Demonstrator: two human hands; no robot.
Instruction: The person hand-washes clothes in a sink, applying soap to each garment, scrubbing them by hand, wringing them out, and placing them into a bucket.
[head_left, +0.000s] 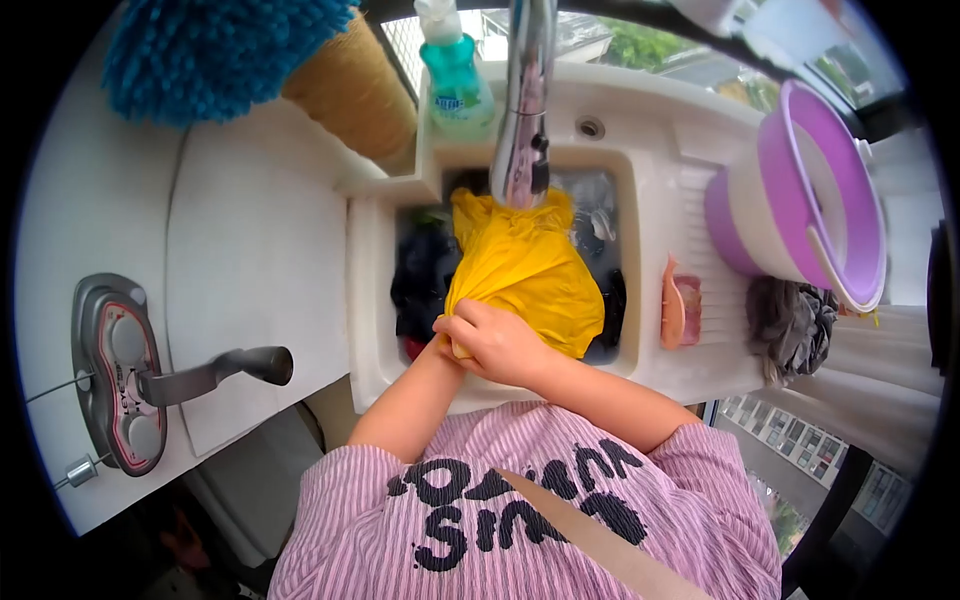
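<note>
A bright yellow cloth (530,270), bunched and bulging, lies over the sink basin below the chrome faucet (523,150). Both my hands close on its gathered lower left end near the basin's front edge. My right hand (490,343) is on top, fingers wrapped round the fabric. Beneath and beside it, my left hand (450,350) is mostly covered, with its fingers closed at the same bunch. Dark wet clothes (425,275) fill the basin around the yellow cloth.
A green soap bottle (457,85) stands behind the basin. On the right are a soap dish (682,308), a purple and white bucket (790,200) and a grey cloth (792,325). A grey handled device (125,375) lies left; a blue duster (215,55) is upper left.
</note>
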